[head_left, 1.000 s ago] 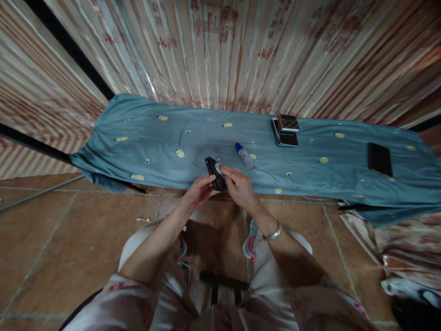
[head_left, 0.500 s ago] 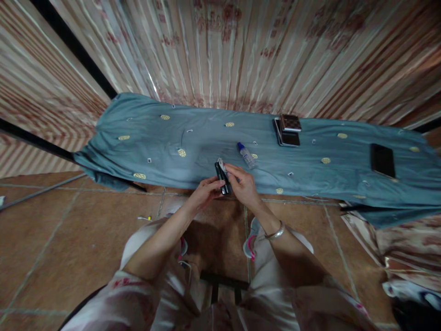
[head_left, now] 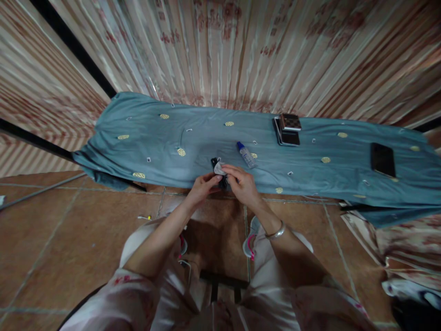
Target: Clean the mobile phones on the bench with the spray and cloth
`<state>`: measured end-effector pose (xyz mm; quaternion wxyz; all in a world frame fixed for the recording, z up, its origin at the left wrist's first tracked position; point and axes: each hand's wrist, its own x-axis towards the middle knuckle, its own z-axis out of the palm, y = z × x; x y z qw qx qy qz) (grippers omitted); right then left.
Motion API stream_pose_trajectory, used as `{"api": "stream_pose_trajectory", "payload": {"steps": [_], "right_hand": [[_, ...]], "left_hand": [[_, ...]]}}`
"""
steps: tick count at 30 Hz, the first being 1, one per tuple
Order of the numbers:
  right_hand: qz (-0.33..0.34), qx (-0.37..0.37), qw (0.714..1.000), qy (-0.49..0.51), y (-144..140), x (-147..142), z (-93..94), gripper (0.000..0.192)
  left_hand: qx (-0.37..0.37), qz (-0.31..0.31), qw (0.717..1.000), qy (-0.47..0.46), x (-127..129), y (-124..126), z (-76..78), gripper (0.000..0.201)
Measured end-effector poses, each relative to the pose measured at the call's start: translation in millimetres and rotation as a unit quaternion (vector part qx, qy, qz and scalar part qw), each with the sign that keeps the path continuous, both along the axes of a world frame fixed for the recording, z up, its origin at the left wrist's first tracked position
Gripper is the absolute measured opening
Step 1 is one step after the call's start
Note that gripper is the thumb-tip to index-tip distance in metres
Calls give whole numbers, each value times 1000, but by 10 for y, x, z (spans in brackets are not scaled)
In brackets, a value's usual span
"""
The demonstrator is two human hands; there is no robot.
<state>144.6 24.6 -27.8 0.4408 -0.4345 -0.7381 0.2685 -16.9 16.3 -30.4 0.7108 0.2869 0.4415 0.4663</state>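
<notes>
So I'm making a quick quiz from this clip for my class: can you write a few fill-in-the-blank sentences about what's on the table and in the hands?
1. The table is covered with a ____ cloth dotted with yellow motifs.
2. The small clear bottle lying on its side has a ____ cap.
3. Both the left hand and the right hand hold a small ____ device with a scrap of cloth against it.
4. A metal bangle sits on the ____ wrist.

Missing words: blue; blue; black; right

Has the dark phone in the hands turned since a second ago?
Yes. The dark phone showed its flat face beside the small bottle; it is now more edge-on and largely hidden.
</notes>
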Motion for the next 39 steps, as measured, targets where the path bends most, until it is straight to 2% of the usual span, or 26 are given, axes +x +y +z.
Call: {"api": "stream_pose_trajectory", "payload": {"steps": [3,7,11,19,23,29,33,39], "right_hand": [[-5,-56,996,64,14,28,5,34],[22,-106,989,99,-14,30,33,28],[35,-99,990,96,-39,1,54,33],[15,-73,995,73,-54,-29,54,29],[-13,-55,997,54,-57,1,110,29],[-101,-61,989,93,45,163,183,34],[-166,-86,974,129,131,311,183,36],[-206,-122,941,240,325,473,74,34]], "left_hand": [[-30,7,998,-56,-18,28,44,28],[-75,22,991,-112,-28,50,135,18],[-102,32,987,-116,-30,42,168,19],[-108,28,987,-117,-31,43,187,26],[-99,13,988,-118,-50,39,204,22],[-118,-8,987,-112,-29,-26,244,25],[-135,-32,983,-122,17,-95,286,24],[-132,-95,974,-155,28,-175,270,32]]}}
